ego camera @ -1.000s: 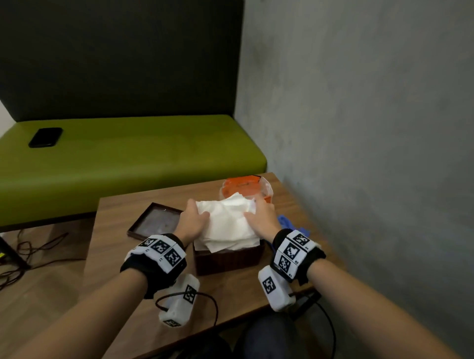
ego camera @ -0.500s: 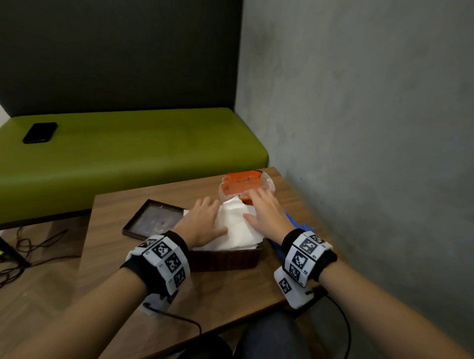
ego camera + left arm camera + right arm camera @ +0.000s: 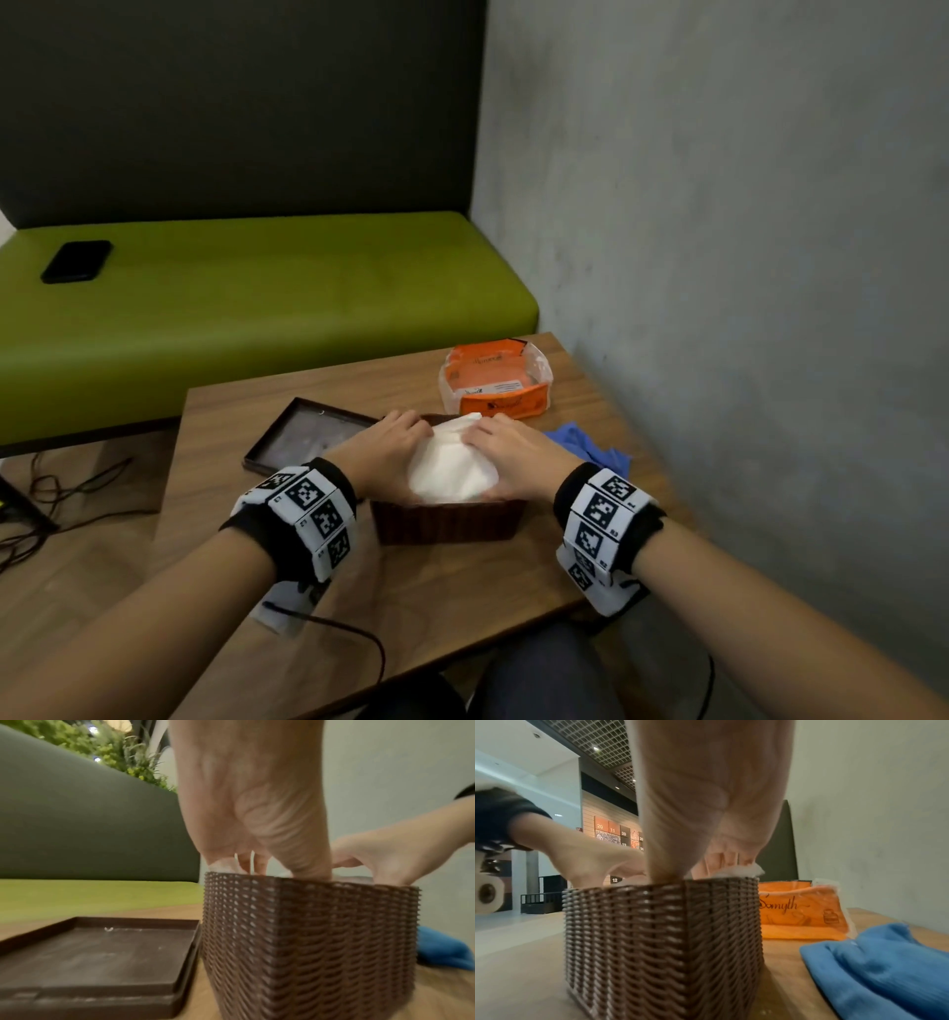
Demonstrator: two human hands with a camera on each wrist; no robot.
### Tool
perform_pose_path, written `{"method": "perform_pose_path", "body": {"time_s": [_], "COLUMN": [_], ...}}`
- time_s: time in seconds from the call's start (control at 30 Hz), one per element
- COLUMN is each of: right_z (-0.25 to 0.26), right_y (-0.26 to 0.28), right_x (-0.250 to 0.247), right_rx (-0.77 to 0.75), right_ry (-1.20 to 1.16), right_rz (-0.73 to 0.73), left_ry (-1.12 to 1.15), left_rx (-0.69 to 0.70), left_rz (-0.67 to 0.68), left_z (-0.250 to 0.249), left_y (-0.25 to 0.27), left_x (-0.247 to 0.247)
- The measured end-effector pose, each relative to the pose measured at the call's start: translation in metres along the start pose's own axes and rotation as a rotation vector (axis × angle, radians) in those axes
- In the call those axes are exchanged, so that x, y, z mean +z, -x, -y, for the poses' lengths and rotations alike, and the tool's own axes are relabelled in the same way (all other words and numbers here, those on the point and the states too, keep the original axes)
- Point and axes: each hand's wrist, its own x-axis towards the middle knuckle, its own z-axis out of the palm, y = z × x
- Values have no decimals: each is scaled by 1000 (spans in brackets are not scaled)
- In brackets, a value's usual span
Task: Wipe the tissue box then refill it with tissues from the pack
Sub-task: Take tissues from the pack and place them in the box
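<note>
I see both hands, left [image 3: 387, 452] and right [image 3: 513, 462], fingers flat, pressing the tissues [image 3: 452, 470] into the wicker box [image 3: 447, 521] (lid off) on the bench [image 3: 462, 591]; the orange pack [image 3: 495, 383] lies behind.

Brown woven box [image 3: 447, 521], white tissues [image 3: 449, 470]

Other things around the wooden surface [image 3: 462, 586]

A black phone [image 3: 76, 261] lies on the green bench [image 3: 267, 288] at 10 o'clock. Black cables [image 3: 56, 493] curl on the floor at 9 o'clock. A grey wall [image 3: 744, 231] stands at 2 o'clock.
</note>
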Motion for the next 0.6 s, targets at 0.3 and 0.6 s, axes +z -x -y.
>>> {"method": "perform_pose_path", "body": {"time_s": [0.3,0.6], "right_z": [-22,-17], "right_y": [5,11], "right_x": [-26,-8], "right_rx": [260,459], "right_ry": [-352,-310], "right_rz": [-345,-284], "left_ry": [266,176], "left_rx": [-99,-23], "left_rz": [106,81], "left_z": [-2,-30], "left_y": [-11,-27], "left_x": [-21,-5]}}
